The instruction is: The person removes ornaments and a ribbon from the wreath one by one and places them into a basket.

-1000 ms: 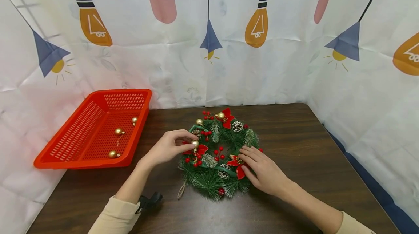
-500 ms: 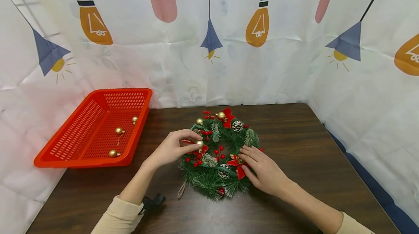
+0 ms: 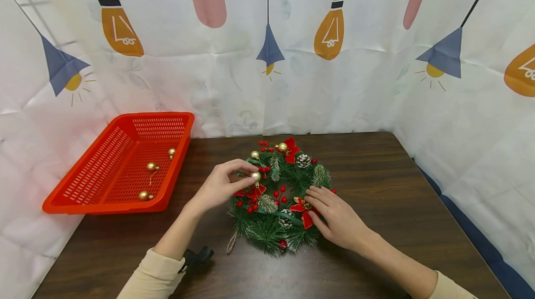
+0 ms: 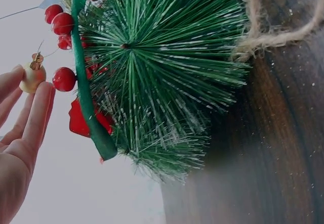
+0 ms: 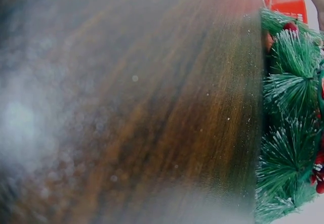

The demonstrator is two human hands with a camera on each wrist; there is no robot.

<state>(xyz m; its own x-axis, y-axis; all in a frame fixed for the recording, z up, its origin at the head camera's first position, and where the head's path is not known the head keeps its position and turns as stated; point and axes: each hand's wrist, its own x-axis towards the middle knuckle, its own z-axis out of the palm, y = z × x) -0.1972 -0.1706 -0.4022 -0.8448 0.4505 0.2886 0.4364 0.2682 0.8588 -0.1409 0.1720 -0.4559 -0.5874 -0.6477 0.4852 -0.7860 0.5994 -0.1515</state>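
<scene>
A green Christmas wreath (image 3: pixel 267 231) with red berries, pinecones and red poinsettias lies on the table. Over its left side, my left hand (image 3: pixel 223 183) pinches a small gold ball ornament (image 3: pixel 256 177) between thumb and fingertips. In the left wrist view the ornament (image 4: pixel 33 77) shows its metal cap and a thin loop, close beside the red berries (image 4: pixel 64 79). My right hand (image 3: pixel 334 217) rests with extended fingers on the wreath's right side, by a red poinsettia (image 3: pixel 307 219). Two other gold balls (image 3: pixel 282 146) sit at the wreath's far side.
A red plastic basket (image 3: pixel 177 173) stands at the left with several gold ball ornaments (image 3: pixel 152 166) in it. A twine loop (image 3: pixel 231 244) sticks out from the wreath's near left onto the dark wooden table (image 3: pixel 376 169). A printed white curtain (image 3: pixel 234 85) borders the table's back.
My left hand has moved slightly right, then a little away from me, with the gold ball ornament turning in its fingertips. My right hand stays on the wreath.
</scene>
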